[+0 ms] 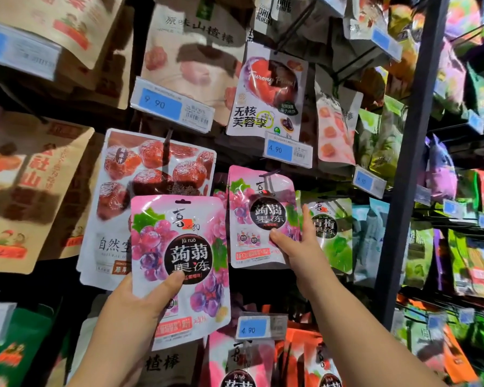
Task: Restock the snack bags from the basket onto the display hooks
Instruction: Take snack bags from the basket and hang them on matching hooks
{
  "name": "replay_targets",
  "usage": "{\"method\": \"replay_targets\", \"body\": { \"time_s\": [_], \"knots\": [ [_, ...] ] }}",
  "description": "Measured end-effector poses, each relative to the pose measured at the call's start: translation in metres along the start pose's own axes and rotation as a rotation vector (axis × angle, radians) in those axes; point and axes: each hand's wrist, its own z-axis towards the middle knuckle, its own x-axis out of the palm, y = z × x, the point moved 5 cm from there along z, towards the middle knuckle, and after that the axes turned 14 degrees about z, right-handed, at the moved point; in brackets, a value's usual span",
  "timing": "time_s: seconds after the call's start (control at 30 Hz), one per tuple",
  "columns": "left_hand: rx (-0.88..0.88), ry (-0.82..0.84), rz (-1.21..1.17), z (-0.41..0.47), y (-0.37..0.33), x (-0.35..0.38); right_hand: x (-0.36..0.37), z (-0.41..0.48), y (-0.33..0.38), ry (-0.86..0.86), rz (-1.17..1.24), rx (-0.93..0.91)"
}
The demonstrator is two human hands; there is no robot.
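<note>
The left hand grips a pink grape jelly bag by its lower edge, thumb across the front, and holds it clear of the rack. At 2 o'clock from it, the right hand pinches the lower right corner of a second pink bag, whose top sits at a display hook. A green bag hangs at its 3 o'clock and a blue price tag at its 6 o'clock.

We see the near pink konjac jelly bag as smooth, glossy plastic film, with white glare across its top. Just right of it, the hanging pink konjac jelly bag has the same shiny film. Left of it, the kraft pouches look like matt brown paper. Above it, the 9.90 price tag holder is clear, glossy plastic. Far right of it, the rack upright looks like dark, matt metal.
</note>
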Motion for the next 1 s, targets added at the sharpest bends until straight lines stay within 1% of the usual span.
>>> {"method": "replay_targets", "body": {
  "time_s": [0.07, 0.23, 0.3, 0.4, 0.47, 0.57, 0.6, 0.63, 0.73, 0.77, 0.9, 1.0],
  "knots": [
    [0.003, 0.009, 0.013, 0.001, 0.003, 0.0, 0.005, 0.002, -0.007, 0.003, -0.089, -0.043],
    [0.012, 0.023, 0.001, 0.001, -0.001, 0.002, 0.018, 0.008, -0.021, 0.034, -0.283, -0.048],
    [0.018, 0.034, -0.011, -0.001, -0.011, 0.002, 0.02, 0.01, -0.022, -0.007, -0.415, -0.048],
    [0.039, 0.057, -0.058, -0.006, -0.032, 0.004, 0.014, 0.011, -0.025, -0.064, -0.611, 0.007],
    [0.036, 0.093, -0.104, -0.012, -0.048, 0.004, 0.008, 0.005, -0.024, -0.098, -0.623, 0.003],
    [0.019, 0.146, -0.159, -0.018, -0.064, 0.011, 0.012, -0.015, -0.014, -0.089, -0.658, -0.122],
    [0.012, 0.158, -0.189, -0.018, -0.067, 0.015, 0.016, -0.021, -0.012, -0.061, -0.658, -0.155],
    [0.008, 0.172, -0.213, -0.017, -0.069, 0.02, 0.017, -0.025, -0.013, -0.039, -0.604, -0.119],
    [0.018, 0.209, -0.243, -0.02, -0.079, 0.035, 0.024, -0.04, -0.018, 0.107, -0.292, 0.1],
    [0.022, 0.229, -0.264, -0.02, -0.082, 0.04, 0.024, -0.044, -0.018, 0.134, -0.234, 0.132],
    [-0.01, 0.28, -0.338, -0.02, -0.091, 0.058, 0.017, -0.051, -0.018, 0.148, -0.084, 0.174],
    [-0.002, 0.292, -0.32, -0.016, -0.102, 0.07, 0.01, -0.05, -0.012, 0.115, -0.054, 0.132]
  ]
}}
